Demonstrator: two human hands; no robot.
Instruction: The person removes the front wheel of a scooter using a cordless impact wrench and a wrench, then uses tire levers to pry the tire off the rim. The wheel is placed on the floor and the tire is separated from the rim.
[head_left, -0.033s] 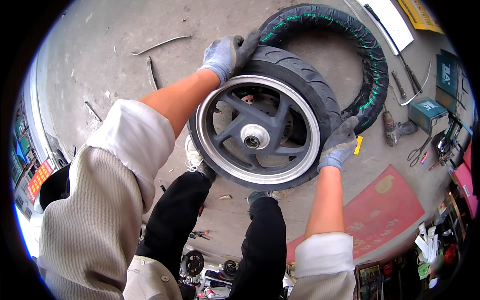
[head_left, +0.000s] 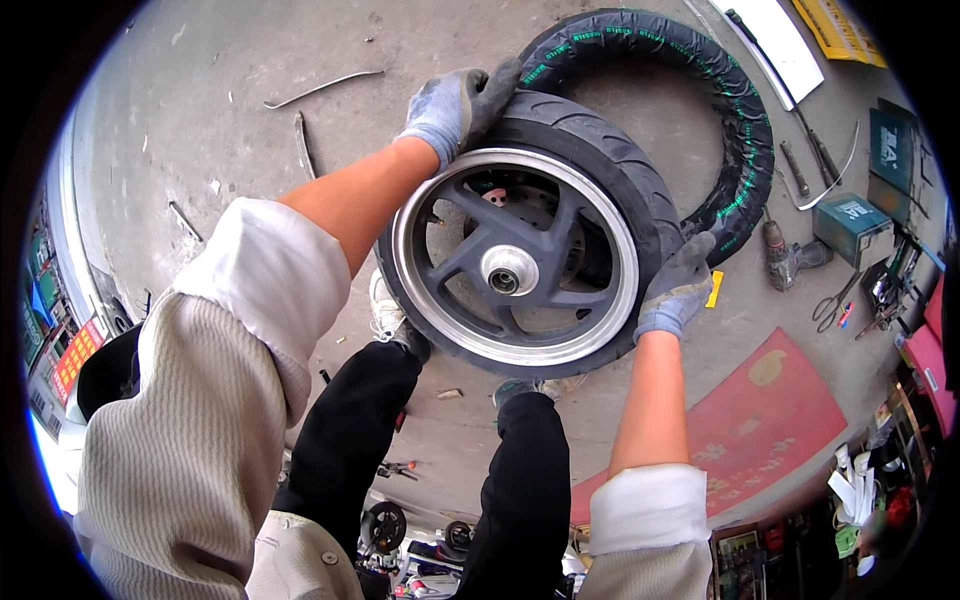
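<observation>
In front of me is a motorcycle wheel with a dark spoked rim and silver edge [head_left: 460, 335], tilted toward me. A black treaded tyre [head_left: 590, 130] sits around it, and a brake disc shows dimly behind the spokes. My left hand [head_left: 460, 105], in a grey-blue work glove, closes over the tyre's upper left edge. On the tyre's right side my right hand [head_left: 682, 285], gloved alike, grips the tread. The fingertips of both hands are partly hidden behind the tyre. Behind the wheel, a second tyre wrapped in black film with green print [head_left: 748, 130] lies on the floor.
To the right lie a cordless drill [head_left: 785, 258], a green box [head_left: 853, 225], scissors [head_left: 832, 308], long metal bars [head_left: 815, 140] and a small yellow piece [head_left: 715, 289]. A red mat [head_left: 760, 420] covers floor at lower right. Metal strips [head_left: 303, 145] lie at left. My shoes [head_left: 388, 312] stand near the wheel.
</observation>
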